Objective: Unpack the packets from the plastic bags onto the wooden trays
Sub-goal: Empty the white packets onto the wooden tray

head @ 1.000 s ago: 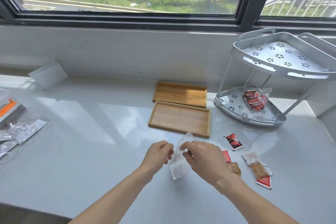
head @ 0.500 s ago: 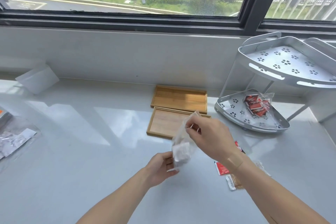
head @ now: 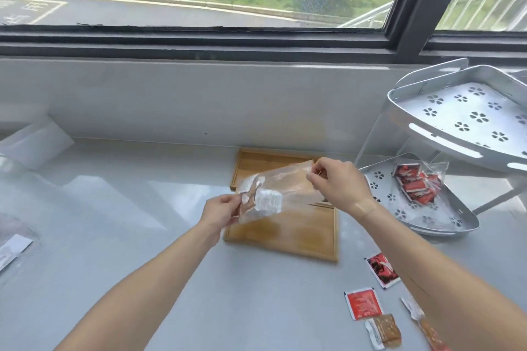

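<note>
Hands [head: 221, 209] [head: 338, 184] gripping bag [head: 285, 188], above tray [head: 288, 232]

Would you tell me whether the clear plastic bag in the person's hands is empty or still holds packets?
Still holding packets: white and brown packets show through the clear plastic bag near the left hand.

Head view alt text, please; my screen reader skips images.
Two hands hold a clear plastic bag of packets above the near wooden tray: left hand grips its bottom, right hand pinches its top. Loose red packets lie on the counter.
</note>
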The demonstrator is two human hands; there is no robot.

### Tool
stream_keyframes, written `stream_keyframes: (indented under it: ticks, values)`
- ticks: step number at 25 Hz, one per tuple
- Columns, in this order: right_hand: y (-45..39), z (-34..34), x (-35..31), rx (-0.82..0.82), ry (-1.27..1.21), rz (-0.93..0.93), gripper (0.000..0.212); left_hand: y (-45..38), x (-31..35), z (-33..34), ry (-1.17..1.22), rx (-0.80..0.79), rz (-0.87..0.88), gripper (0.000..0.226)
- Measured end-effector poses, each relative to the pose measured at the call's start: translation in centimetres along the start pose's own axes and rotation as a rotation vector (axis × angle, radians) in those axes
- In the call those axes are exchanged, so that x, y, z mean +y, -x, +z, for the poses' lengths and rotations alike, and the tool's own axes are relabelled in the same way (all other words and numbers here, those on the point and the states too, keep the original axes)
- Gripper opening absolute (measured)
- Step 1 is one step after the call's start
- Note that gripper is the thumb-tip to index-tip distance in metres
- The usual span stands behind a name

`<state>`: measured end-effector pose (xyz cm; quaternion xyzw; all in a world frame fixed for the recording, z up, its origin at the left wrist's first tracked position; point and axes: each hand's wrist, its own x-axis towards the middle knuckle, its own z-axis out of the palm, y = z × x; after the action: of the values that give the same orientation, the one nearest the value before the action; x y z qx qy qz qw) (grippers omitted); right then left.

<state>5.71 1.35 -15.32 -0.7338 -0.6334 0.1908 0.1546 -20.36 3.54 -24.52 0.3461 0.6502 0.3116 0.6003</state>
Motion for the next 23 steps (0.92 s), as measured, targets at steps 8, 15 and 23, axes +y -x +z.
stream_keyframes:
  ticks: [8, 15, 23]
  values:
    - [-7.8, 5.1, 1.6, -0.081, -0.037, 0.132, 0.018, -7.4, 6.6, -0.5, -0.511, 0.197, 0.246, 0.029]
    - [-9.2, 8.6, 3.1, -0.029, -0.178, 0.308, 0.015, -8.9, 10.8, 0.8, -0.963, 0.153, 0.456, 0.020]
    - [-9.8, 10.1, 4.0, -0.035, -0.441, 0.452, 0.012, -8.7, 14.6, 2.2, -1.080, 0.169, 0.741, 0.018]
